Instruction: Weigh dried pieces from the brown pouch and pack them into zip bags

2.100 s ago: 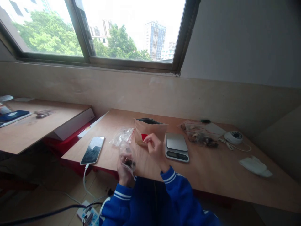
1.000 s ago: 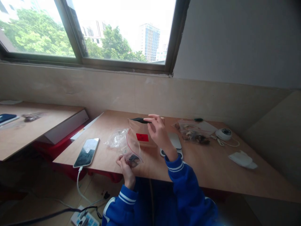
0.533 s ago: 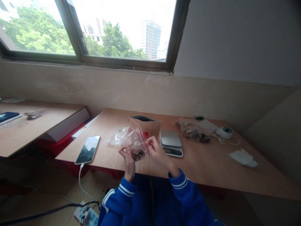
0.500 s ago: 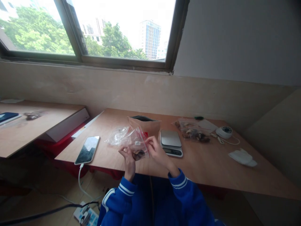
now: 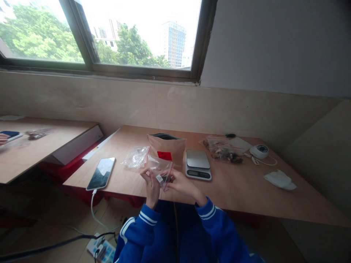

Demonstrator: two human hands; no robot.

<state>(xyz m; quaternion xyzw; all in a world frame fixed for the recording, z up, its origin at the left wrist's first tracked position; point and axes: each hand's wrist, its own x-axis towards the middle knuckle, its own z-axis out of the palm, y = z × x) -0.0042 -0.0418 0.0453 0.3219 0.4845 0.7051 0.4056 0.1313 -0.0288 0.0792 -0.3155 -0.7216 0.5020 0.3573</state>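
Between my two hands is a clear zip bag [image 5: 157, 166] with a red seal line, a small white label and dark pieces low inside it. My left hand [image 5: 151, 186] is closed on the bag's left side. On the right, by the red seal, my right hand [image 5: 182, 184] pinches the bag; some fingertips are hidden behind the plastic. Just behind stands a brown paper pouch [image 5: 178, 149] with a red label, its top gaping. A digital kitchen scale [image 5: 197, 160] lies to the right of the pouch, its plate bare. Crumpled clear bags [image 5: 134, 157] rest at the left.
A phone [image 5: 101, 173] with a charging cable lies at the table's left. Filled zip bags [image 5: 223, 151], a white dome camera [image 5: 259, 151] and a white tissue [image 5: 279, 180] are on the right. Another person's hand [image 5: 3, 138] shows at the neighbouring table. A power strip [image 5: 101, 250] is on the floor.
The zip bag has tipped and come lower, its seal edge turned down toward the right. My right hand has moved down with it. The pouch's red label now shows fully.
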